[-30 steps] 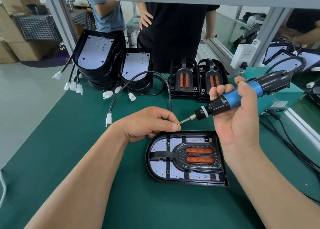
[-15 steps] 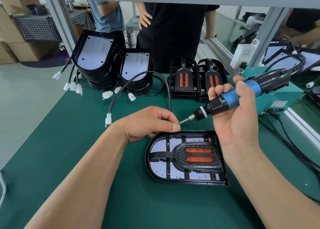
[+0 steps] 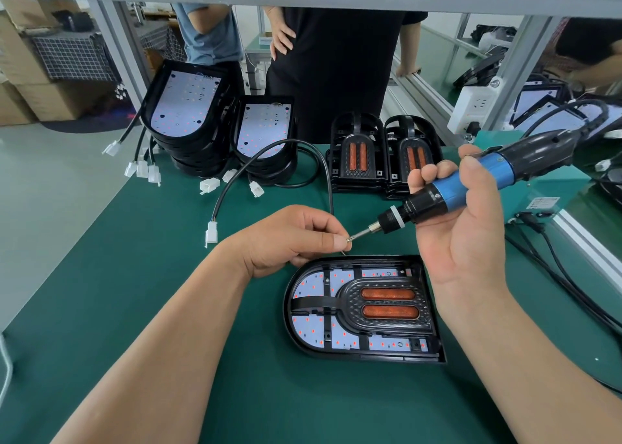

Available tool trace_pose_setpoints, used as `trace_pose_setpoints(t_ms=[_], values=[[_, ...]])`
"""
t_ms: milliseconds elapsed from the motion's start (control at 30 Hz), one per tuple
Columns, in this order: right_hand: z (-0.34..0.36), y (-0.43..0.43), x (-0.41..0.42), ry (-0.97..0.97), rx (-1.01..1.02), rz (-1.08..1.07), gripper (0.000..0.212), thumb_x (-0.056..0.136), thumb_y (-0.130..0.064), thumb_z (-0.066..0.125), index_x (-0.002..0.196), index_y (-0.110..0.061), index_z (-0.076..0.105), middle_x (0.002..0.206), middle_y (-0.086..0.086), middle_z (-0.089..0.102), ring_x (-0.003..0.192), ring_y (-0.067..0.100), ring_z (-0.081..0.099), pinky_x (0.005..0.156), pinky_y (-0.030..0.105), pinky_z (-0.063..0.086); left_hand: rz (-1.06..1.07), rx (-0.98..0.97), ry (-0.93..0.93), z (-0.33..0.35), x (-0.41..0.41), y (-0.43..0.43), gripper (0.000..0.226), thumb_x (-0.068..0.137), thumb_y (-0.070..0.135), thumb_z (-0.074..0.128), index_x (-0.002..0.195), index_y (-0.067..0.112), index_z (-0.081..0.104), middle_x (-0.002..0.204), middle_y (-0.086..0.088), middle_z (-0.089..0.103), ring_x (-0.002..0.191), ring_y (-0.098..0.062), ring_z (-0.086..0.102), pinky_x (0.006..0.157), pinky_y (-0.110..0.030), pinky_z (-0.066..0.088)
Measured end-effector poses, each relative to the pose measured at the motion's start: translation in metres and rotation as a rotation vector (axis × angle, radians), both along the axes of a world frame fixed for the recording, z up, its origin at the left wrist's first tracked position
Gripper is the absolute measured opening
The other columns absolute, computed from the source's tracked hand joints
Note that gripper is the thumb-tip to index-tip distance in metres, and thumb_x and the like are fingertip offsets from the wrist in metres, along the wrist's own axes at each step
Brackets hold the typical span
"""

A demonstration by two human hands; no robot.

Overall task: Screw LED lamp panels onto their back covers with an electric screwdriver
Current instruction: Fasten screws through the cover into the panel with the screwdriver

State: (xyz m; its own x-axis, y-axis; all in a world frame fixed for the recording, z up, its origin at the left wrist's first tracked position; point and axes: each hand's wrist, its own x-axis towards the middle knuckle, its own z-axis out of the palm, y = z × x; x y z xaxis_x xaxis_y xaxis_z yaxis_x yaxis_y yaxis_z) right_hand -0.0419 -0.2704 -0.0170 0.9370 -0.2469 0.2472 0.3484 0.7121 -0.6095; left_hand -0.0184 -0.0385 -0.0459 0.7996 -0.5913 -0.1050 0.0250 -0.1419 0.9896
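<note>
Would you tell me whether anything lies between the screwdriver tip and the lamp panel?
Nothing visible lies on the black D-shaped lamp assembly. Only the left hand, pinching a small screw at the tip of the blue-and-black electric screwdriver in the right hand, is by its far edge.

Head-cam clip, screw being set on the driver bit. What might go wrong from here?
The small silver screw is only pinched by the left hand at the bit of the blue-and-black electric screwdriver; it may slip and drop onto the green mat or into the black lamp housing with its white LED panel nearby. If the right hand triggers the driver now, the bit could nick those fingertips.
</note>
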Motion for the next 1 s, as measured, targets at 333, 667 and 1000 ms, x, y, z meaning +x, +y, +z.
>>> trace_pose_setpoints(t_ms=[333,667,1000], values=[[-0.005,0.004,0.0,0.042,-0.033,-0.055,0.015,0.103,-0.021,0.07,0.109,-0.016,0.057,0.09,0.002,0.061,0.088,0.019,0.065,0.103,0.039,0.055,0.062,0.041,-0.048,-0.004,0.004,0.002,0.008,0.088,0.026,0.08,0.09,0.018,0.08,0.07,0.002,0.052,0.06,-0.009,0.038,0.053,-0.018,0.027],[-0.007,0.002,0.002,0.118,0.039,-0.081,0.024,0.107,-0.022,0.067,0.121,-0.011,0.05,0.091,0.004,0.06,0.088,0.02,0.065,0.101,0.04,0.058,0.015,0.004,0.018,-0.002,0.005,0.002,0.022,0.089,0.025,0.078,0.106,0.011,0.082,0.065,0.001,0.038,0.057,-0.011,0.026,0.047,-0.018,0.024],[0.007,0.002,-0.007,0.075,0.06,0.004,0.016,0.105,-0.016,0.064,0.118,-0.012,0.057,0.088,0.003,0.059,0.081,0.018,0.063,0.093,0.039,0.058,-0.038,0.096,0.089,0.003,0.006,0.022,0.035,0.086,0.026,0.078,0.116,0.008,0.079,0.071,-0.002,0.049,0.057,-0.011,0.025,0.047,-0.019,0.023]])
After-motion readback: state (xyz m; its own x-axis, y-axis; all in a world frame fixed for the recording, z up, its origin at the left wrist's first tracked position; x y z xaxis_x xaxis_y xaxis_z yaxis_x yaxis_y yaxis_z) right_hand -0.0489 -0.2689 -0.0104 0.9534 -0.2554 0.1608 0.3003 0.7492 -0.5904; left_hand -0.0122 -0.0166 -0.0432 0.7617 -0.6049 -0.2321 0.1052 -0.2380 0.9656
